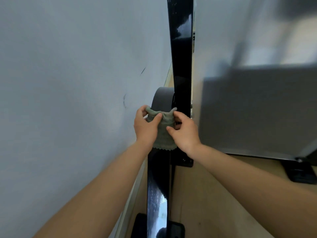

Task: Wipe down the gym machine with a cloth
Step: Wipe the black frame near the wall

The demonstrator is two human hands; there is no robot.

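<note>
A green cloth sits just below the middle of the view, draped over the near rim of a dark grey wheel on the gym machine. Its scalloped lower edge hangs down over the black bar beneath. The left hand grips the cloth at its 10 o'clock corner, fingers curled round the bunched fabric and thumb pressed flat across the top. The right hand pinches the 2 o'clock corner, its fingers curled in against the fabric and its thumb pointing toward the left hand. Both bare forearms come up from 6 o'clock.

The machine's glossy black bar runs from 12 o'clock down past the wheel to the bottom edge, and its paint reflects pale light near the top and again near the bottom. A black bracket with a bolt head sits at 5 o'clock from the cloth. A black foot pad lies on the floor at the bottom of the view.

At 9 o'clock a pale blue-grey wall fills the whole left side, close beside the machine, with two short dark scuff marks near the wheel. At 3 o'clock stands a large grey panel, blurred, so its detail cannot be told. Below it is a light wooden floor, with another black foot at 4 o'clock.
</note>
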